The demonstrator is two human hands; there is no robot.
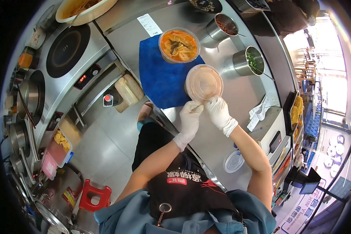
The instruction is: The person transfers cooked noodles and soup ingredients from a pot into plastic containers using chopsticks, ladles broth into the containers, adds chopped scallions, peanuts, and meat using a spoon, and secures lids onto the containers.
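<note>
A round takeaway bowl with a clear lid [204, 81] stands at the right edge of a blue cloth [154, 78] on the steel counter. My left hand [191, 117], in a white glove, has its fingers closed at the near rim of this bowl. Beside it, my right hand [220, 114], gloved too, pinches the same rim, and the fingertips of both hands almost meet. Behind, an uncovered bowl of orange soup with dumplings [179, 45] stands partly on the cloth. A loose clear lid [234, 161] lies near my right forearm.
Steel pots with chopped greens [251, 61] and a reddish topping [226, 26] stand at the back right. A receipt [149, 25] lies behind the cloth; crumpled slips [260, 111] lie right. An induction hob [68, 50] is left, a red stool [94, 197] below.
</note>
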